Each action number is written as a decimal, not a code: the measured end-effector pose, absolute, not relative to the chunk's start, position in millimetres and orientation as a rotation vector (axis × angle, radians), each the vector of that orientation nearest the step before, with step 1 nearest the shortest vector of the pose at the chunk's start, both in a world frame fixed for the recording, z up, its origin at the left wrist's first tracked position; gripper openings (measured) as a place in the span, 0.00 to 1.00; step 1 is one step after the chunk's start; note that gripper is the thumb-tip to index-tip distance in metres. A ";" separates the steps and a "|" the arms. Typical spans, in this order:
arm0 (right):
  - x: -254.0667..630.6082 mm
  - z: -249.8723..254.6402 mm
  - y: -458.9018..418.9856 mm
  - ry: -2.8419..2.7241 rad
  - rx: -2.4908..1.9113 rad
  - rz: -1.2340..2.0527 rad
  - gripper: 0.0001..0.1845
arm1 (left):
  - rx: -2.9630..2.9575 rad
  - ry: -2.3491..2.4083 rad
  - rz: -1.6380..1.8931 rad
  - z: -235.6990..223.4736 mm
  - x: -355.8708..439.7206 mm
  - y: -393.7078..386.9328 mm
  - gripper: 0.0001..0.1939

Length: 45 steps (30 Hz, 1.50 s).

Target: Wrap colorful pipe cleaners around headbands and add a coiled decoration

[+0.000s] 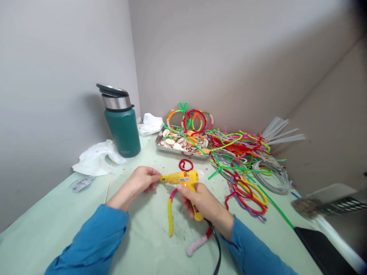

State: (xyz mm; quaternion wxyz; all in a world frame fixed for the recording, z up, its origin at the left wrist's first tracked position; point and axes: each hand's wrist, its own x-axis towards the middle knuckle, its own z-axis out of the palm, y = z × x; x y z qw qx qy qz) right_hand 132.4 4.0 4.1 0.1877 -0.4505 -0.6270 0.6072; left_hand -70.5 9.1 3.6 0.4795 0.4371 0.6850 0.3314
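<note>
My right hand (200,200) is wrapped round the handle of a yellow hot glue gun (180,177), with a small light lit on its body. The nozzle points left, toward my left hand (145,178). The fingers of that hand are pinched together right by the nozzle tip; what they hold, if anything, is too small to make out. Below the gun lies a curved piece wrapped in yellow and pink pipe cleaner (170,217). A pale lilac and red wrapped end (197,244) shows under my right wrist, partly hidden. A small red pipe cleaner coil (186,165) lies just beyond the gun.
Behind stands a metal tray (183,152) of shells, with several colourful wrapped rings (195,121) over it. Pipe cleaners (237,147), a grey wire coil (275,179) and clear glue sticks (276,128) crowd the right. At left are a green bottle (123,131) and crumpled tissue (96,158).
</note>
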 end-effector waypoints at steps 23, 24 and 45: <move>171.0 30.3 21.6 -1.939 -1.486 1.463 0.28 | 0.998 1.700 0.853 3.9 -73.3 9.4 0.15; 172.2 31.1 22.1 -1.940 -1.495 1.458 0.28 | 0.991 1.700 0.857 3.6 -73.5 9.4 0.14; 168.0 21.5 24.8 -1.935 -1.513 1.452 0.27 | 0.953 1.714 0.869 4.3 -72.6 9.5 0.15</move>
